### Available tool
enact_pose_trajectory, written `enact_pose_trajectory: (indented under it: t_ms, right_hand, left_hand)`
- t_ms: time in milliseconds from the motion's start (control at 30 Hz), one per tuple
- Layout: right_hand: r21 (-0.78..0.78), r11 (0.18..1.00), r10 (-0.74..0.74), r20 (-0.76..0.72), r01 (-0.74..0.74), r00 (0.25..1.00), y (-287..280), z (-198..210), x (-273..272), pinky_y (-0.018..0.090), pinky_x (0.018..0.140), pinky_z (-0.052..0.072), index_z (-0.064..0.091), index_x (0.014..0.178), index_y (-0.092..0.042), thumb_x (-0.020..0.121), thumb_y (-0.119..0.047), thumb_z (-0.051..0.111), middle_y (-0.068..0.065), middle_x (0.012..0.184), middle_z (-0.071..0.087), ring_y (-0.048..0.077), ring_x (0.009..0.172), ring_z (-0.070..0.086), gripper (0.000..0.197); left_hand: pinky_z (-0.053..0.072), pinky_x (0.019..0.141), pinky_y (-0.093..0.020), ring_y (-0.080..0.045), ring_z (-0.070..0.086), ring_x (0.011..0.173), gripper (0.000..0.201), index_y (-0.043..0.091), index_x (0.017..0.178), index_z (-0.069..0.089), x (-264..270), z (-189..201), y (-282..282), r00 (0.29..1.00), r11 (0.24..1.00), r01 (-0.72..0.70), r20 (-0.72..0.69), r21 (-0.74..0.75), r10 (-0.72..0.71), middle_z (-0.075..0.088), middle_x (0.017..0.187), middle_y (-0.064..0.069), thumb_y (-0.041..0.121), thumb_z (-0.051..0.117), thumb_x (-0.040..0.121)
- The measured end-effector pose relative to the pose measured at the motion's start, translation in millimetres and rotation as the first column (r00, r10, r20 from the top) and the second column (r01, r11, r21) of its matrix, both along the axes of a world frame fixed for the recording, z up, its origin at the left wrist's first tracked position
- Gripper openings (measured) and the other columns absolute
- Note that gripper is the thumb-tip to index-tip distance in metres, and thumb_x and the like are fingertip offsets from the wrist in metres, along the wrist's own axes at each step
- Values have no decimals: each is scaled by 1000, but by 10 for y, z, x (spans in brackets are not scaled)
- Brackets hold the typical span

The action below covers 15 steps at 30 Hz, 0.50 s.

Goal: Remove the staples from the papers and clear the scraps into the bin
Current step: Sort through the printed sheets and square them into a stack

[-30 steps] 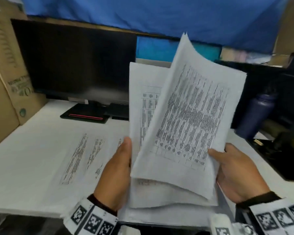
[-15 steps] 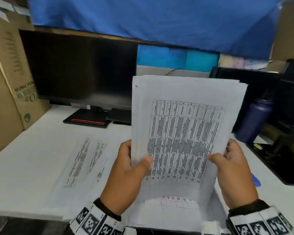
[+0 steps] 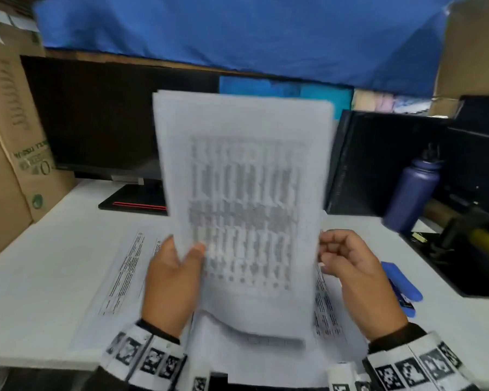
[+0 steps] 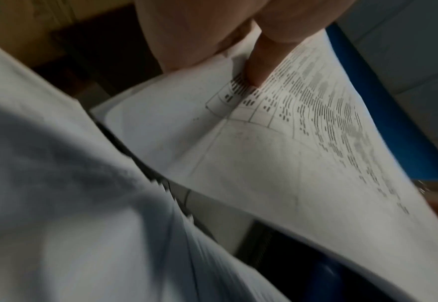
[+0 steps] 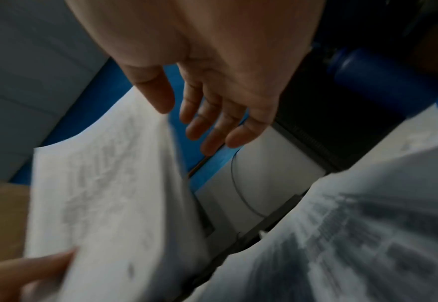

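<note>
A stack of printed papers (image 3: 243,198) stands upright in front of me, blurred by motion. My left hand (image 3: 178,266) pinches its lower left edge, thumb on the printed face; the left wrist view shows that thumb (image 4: 262,67) pressing the papers (image 4: 290,153). My right hand (image 3: 347,261) is off the stack, just right of its edge, fingers loosely bent and holding nothing; in the right wrist view the right hand (image 5: 212,122) hangs relaxed beside the papers (image 5: 109,194). A blue staple tool (image 3: 401,286) lies on the desk by my right wrist. No bin or staple is visible.
More printed sheets (image 3: 124,272) lie flat on the white desk (image 3: 40,277). A dark monitor (image 3: 102,117) stands behind, a cardboard box (image 3: 14,153) at left. A purple bottle (image 3: 412,193) and a black tray (image 3: 469,266) sit at right.
The lifted top sheet fell back flat onto the stack. My right hand then let go of the right edge and drew away; the left hand keeps its pinch.
</note>
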State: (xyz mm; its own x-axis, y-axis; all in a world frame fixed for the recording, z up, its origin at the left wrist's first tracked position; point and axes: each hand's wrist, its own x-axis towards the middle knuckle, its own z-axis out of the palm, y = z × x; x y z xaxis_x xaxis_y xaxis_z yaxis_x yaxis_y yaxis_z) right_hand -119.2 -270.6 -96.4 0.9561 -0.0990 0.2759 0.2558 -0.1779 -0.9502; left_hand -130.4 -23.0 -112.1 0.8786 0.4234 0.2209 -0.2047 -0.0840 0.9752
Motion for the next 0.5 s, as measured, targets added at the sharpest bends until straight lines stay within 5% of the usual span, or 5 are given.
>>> enact_pose_trajectory:
  t_ms: [100, 200, 267, 367, 500]
  right_hand:
    - [-328, 935, -182, -117, 135, 976, -178, -100, 115, 24, 72, 44, 59, 105, -21, 93, -17, 60, 4, 102, 66, 21, 93, 63, 13]
    - [-681, 732, -338, -384, -17, 859, -352, -262, 221, 28, 75, 39, 52, 121, -16, 86, -42, 66, 3, 117, 59, 19, 100, 57, 46]
    - [-702, 705, -352, -471, -102, 809, -410, -354, 268, 28, 70, 39, 54, 116, -13, 81, -49, 70, 1, 110, 59, 17, 93, 56, 52]
    - [-699, 699, -319, -496, -153, 807, -442, -479, 308, 26, 58, 41, 62, 97, -9, 75, -43, 77, 3, 92, 66, 14, 79, 62, 43]
    - [-675, 728, -295, -468, -122, 833, -431, -493, 324, 24, 58, 44, 66, 91, -8, 83, -24, 72, 6, 89, 70, 16, 77, 64, 19]
  left_hand:
    - [54, 84, -30, -8, 72, 96, 21, 29, 110, 70, -1, 128, 407, 990, 982, -108, 75, -152, 120, 76, 105, 13, 17, 61, 96]
    - [54, 88, -41, -21, 73, 98, 22, 26, 114, 70, -49, 83, 840, 990, 947, -125, 31, -295, 140, 77, 105, 2, 18, 64, 94]
    - [52, 91, -55, -32, 70, 102, 19, 29, 104, 71, -64, -45, 1110, 981, 938, -190, -33, -290, 189, 75, 101, -2, 30, 70, 85]
    - [47, 95, -65, -33, 69, 104, 46, 27, 97, 70, -56, -388, 1491, 957, 923, -288, -119, -257, 265, 73, 103, -3, 56, 81, 63]
    - [46, 96, -66, -29, 72, 96, 31, 21, 103, 69, -105, -547, 1619, 952, 886, -303, -148, -350, 267, 75, 102, -4, 37, 78, 78]
